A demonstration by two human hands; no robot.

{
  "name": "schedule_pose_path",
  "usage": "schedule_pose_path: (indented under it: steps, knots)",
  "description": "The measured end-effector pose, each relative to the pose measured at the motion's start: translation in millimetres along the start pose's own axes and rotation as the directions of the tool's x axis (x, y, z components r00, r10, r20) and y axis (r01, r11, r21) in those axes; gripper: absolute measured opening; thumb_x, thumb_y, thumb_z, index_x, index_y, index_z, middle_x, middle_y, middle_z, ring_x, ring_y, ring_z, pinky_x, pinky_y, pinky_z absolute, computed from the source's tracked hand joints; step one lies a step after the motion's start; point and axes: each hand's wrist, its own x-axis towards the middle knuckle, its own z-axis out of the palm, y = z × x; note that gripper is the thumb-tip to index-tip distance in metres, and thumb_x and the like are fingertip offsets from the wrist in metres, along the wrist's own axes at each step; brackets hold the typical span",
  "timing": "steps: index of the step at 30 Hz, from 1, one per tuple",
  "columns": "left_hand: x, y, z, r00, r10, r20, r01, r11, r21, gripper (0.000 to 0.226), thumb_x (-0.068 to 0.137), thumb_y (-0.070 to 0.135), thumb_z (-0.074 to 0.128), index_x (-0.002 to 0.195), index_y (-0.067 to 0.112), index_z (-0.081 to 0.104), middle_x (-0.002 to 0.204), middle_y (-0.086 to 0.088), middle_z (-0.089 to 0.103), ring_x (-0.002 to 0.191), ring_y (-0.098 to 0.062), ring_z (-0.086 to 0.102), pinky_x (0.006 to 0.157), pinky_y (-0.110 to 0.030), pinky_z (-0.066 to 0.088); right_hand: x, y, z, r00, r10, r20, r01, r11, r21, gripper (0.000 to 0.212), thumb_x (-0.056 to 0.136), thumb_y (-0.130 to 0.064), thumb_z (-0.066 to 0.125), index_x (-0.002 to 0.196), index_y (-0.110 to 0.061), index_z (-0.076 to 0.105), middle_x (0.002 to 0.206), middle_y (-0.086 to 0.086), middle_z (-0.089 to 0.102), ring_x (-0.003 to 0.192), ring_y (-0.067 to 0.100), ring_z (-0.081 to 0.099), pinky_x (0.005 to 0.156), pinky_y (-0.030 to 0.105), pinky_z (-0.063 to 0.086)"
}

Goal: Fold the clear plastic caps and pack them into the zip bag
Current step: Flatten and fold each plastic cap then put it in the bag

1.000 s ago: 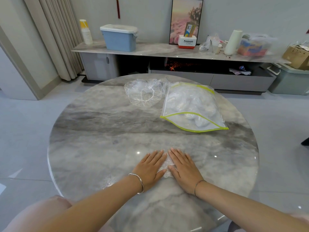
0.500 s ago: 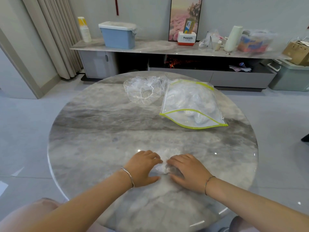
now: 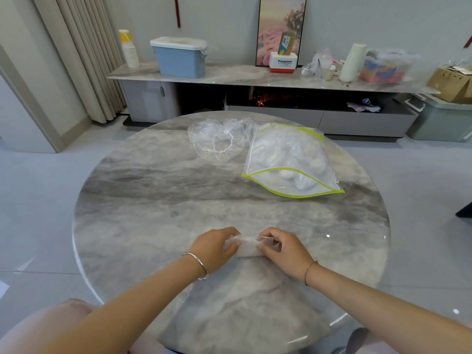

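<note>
Near the table's (image 3: 132,226) front edge, a folded cap (image 3: 247,248) lies as a narrow strip, its long axis running left to right between the two hands. Her left hand (image 3: 214,248) pinches the strip's left end and her right hand (image 3: 284,249) pinches the right end, fingers curled onto the plastic. Well beyond them, toward the far side, an unfolded cap (image 3: 217,141) lies spread open, touching the zip bag (image 3: 288,162) on its right. That bag holds several folded caps, and its yellow-edged mouth gapes toward the person.
</note>
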Motion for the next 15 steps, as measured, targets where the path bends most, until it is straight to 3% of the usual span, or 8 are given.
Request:
schedule_pose_path:
  steps: [3, 5, 8, 10, 12, 15]
  knots:
    - [0.8, -3.0, 2.4, 0.991, -0.133, 0.023, 0.135, 0.981, -0.14, 0.024, 0.09, 0.033, 0.058, 0.112, 0.023, 0.061, 0.068, 0.008, 0.052, 0.069, -0.013, 0.048, 0.067, -0.023, 0.039, 2.5, 4.4, 3.8, 0.994, 0.103, -0.032, -0.097, 0.984, 0.149, 0.012, 0.082, -0.014, 0.071, 0.082, -0.019, 0.06, 0.066, -0.007, 0.059, 0.057, 0.001, 0.043, 0.063, 0.015, 0.04]
    - [1.4, -7.0, 4.5, 0.98, -0.197, 0.014, 0.197, 0.969, -0.152, 0.026, 0.088, 0.032, 0.061, 0.111, 0.02, 0.06, 0.062, 0.012, 0.048, 0.068, -0.011, 0.049, 0.065, -0.022, 0.037, 5.1, 8.9, 5.1, 0.988, 0.139, -0.068, -0.126, 0.978, 0.164, 0.017, 0.08, -0.013, 0.072, 0.081, -0.02, 0.057, 0.059, -0.009, 0.052, 0.054, 0.001, 0.04, 0.062, 0.016, 0.038]
    - [-1.5, -8.2, 2.3, 0.981, -0.192, -0.021, 0.191, 0.981, -0.045, 0.037, 0.085, 0.034, 0.063, 0.118, 0.024, 0.051, 0.079, 0.014, 0.053, 0.083, -0.01, 0.054, 0.073, -0.023, 0.041, 8.5, 10.8, 5.6, 0.984, 0.157, -0.08, -0.145, 0.981, 0.131, 0.022, 0.079, -0.014, 0.073, 0.083, -0.022, 0.053, 0.062, -0.006, 0.05, 0.054, 0.004, 0.041, 0.059, 0.016, 0.037]
    - [-2.0, -9.1, 2.5, 0.998, -0.043, -0.045, 0.048, 0.992, 0.118, 0.052, 0.084, 0.034, 0.063, 0.131, 0.027, 0.042, 0.112, 0.008, 0.051, 0.109, -0.013, 0.049, 0.087, -0.022, 0.038, 10.1, 10.2, 6.5, 0.987, 0.142, -0.077, -0.136, 0.988, 0.077, 0.025, 0.078, -0.014, 0.074, 0.087, -0.022, 0.051, 0.068, -0.006, 0.048, 0.055, 0.005, 0.041, 0.058, 0.015, 0.037]
    - [-1.6, -8.2, 2.3, 0.983, 0.181, -0.029, -0.173, 0.97, 0.17, 0.061, 0.081, 0.023, 0.065, 0.136, 0.028, 0.041, 0.133, 0.005, 0.044, 0.122, -0.015, 0.043, 0.096, -0.023, 0.034, 10.3, 8.9, 7.5, 0.99, 0.121, -0.074, -0.121, 0.993, -0.004, 0.029, 0.077, -0.015, 0.074, 0.091, -0.022, 0.049, 0.073, -0.007, 0.048, 0.055, 0.005, 0.04, 0.059, 0.016, 0.038]
    - [-1.0, -6.6, 2.0, 0.897, 0.434, 0.087, -0.442, 0.864, 0.242, 0.066, 0.056, 0.003, 0.075, 0.117, 0.027, 0.063, 0.125, 0.005, 0.06, 0.11, -0.016, 0.06, 0.088, -0.024, 0.047, 9.3, 8.5, 7.6, 0.992, 0.079, -0.101, -0.092, 0.987, -0.133, 0.034, 0.076, -0.02, 0.075, 0.097, -0.022, 0.047, 0.088, -0.005, 0.05, 0.058, 0.005, 0.04, 0.064, 0.025, 0.042]
